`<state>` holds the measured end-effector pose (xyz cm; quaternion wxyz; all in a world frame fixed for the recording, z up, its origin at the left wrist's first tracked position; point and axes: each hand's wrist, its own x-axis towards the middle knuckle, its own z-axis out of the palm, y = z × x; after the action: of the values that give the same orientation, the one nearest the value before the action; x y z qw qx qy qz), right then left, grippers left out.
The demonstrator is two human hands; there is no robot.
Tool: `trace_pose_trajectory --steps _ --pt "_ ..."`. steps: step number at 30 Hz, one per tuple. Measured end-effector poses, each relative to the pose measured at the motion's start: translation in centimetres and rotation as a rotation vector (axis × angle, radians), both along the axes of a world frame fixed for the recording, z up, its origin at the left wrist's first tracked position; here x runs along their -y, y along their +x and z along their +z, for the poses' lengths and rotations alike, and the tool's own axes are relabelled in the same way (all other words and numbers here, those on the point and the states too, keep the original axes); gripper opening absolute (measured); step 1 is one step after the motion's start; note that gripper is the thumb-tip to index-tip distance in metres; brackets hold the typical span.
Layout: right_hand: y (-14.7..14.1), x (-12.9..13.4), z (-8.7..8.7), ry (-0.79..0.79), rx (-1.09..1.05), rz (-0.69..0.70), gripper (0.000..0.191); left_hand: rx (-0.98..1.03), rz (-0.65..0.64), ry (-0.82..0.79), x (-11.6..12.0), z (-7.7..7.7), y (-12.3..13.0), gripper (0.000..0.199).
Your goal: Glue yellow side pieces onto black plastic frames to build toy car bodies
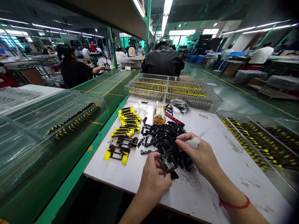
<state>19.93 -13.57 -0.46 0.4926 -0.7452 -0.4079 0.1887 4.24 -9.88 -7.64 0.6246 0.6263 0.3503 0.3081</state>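
Fig. 1: My left hand (154,178) pinches a black plastic frame (167,162) at its 2 o'clock. My right hand (198,152) closes around a white-handled knife (193,142), blade at the frame. Loose black parts (163,140) lie at 12 o'clock on the white board (210,189).

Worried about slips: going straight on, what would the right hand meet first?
Most likely the heap of black plastic parts, just past the fingertips of the right hand, which grips a white-handled knife. The black frame in the left hand sits lower, though depth is hard to judge from here.
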Motion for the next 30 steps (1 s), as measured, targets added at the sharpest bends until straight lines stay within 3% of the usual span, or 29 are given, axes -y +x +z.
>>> trace_pose_trajectory --steps 9,13,18,30 --pt "1.0 1.1 0.0 0.035 0.015 -0.040 0.026 -0.012 -0.007 -0.040 0.0 0.6 -0.2 0.054" --pt "1.8 1.9 -0.4 -0.039 -0.027 0.027 0.028 -0.045 0.002 -0.048 0.0 1.2 -0.2 0.054" --pt "1.6 2.1 -0.7 -0.079 -0.029 0.104 0.028 -0.029 0.005 -0.037 0.0 0.8 -0.1 0.053" --pt "1.1 2.1 -0.8 -0.093 -0.067 0.146 0.028 -0.005 0.014 -0.014 0.0 0.5 -0.1 0.053"
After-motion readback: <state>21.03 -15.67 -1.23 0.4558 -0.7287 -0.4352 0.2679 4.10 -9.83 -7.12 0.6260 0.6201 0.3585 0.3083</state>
